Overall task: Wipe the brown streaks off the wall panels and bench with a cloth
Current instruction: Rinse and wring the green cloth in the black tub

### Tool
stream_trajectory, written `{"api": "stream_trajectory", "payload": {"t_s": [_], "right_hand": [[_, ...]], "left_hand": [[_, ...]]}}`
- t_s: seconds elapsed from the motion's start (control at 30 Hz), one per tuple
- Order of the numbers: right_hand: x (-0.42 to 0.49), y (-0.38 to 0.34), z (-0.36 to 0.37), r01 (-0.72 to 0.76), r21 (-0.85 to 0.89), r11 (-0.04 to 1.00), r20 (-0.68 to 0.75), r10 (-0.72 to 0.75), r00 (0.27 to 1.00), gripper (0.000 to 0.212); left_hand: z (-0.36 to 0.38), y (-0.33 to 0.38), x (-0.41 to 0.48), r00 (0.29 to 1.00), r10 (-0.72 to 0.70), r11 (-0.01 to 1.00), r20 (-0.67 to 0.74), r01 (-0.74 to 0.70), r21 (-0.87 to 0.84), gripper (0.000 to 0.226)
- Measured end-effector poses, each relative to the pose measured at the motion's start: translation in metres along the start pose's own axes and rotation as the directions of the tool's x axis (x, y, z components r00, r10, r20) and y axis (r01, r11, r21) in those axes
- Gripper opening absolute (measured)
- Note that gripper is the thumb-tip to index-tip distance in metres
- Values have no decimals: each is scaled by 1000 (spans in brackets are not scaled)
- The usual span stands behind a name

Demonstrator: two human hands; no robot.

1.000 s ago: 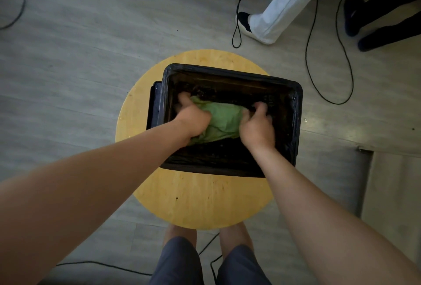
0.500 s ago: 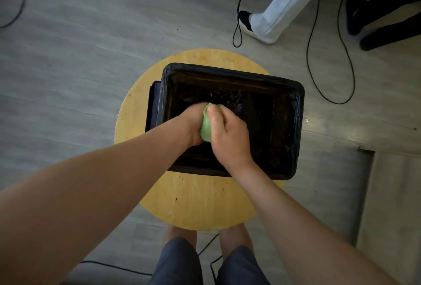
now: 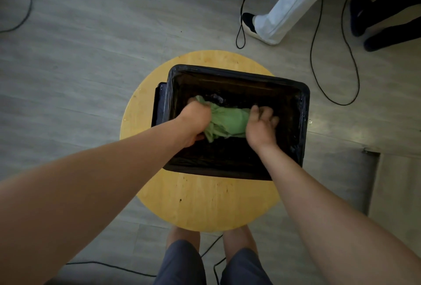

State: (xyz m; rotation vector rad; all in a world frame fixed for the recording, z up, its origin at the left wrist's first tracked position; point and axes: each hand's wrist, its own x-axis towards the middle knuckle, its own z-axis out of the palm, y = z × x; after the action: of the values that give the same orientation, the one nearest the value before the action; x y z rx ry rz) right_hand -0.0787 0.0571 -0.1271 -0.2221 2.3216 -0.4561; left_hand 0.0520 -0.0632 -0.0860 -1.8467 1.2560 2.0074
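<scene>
A green cloth (image 3: 227, 121) is stretched and crumpled between both hands inside a black bin (image 3: 305, 111) lined with a dark plastic bag. My left hand (image 3: 193, 122) is closed on the cloth's left end. My right hand (image 3: 260, 126) holds the right end, with its fingers partly spread over the cloth. The bin stands on a round wooden stool (image 3: 205, 202) in front of my knees. No wall panel or brown streak shows in this view.
Black cables (image 3: 335, 75) loop over the grey floor beyond and beside the stool. Another person's white trouser leg and dark shoe (image 3: 273, 20) stand at the far right, with dark shoes (image 3: 387, 34) further right. A pale raised step (image 3: 398, 193) lies at the right.
Half a second ago my hands were pressed together with the cloth bunched small between them. They have moved apart and the cloth is drawn out wide again.
</scene>
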Motion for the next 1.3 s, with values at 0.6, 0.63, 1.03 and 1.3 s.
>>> {"api": "stream_trajectory", "payload": {"t_s": [0.6, 0.63, 1.03, 1.3], "right_hand": [[-4, -20, -3, 65, -126, 990, -105, -79, 991, 44], [-8, -22, 3, 60, -139, 988, -34, -66, 997, 47], [-79, -42, 16, 305, 360, 882, 184, -388, 903, 45], [-43, -36, 34, 493, -253, 832, -39, -518, 854, 60]], "left_hand": [[-12, -10, 8, 976, 203, 828, -77, -129, 546, 73], [-11, -9, 5, 985, 156, 867, -78, -98, 489, 63], [3, -8, 14, 954, -164, 922, 251, 238, -304, 28], [14, -4, 2, 984, -118, 922, 136, 159, -354, 29]]}}
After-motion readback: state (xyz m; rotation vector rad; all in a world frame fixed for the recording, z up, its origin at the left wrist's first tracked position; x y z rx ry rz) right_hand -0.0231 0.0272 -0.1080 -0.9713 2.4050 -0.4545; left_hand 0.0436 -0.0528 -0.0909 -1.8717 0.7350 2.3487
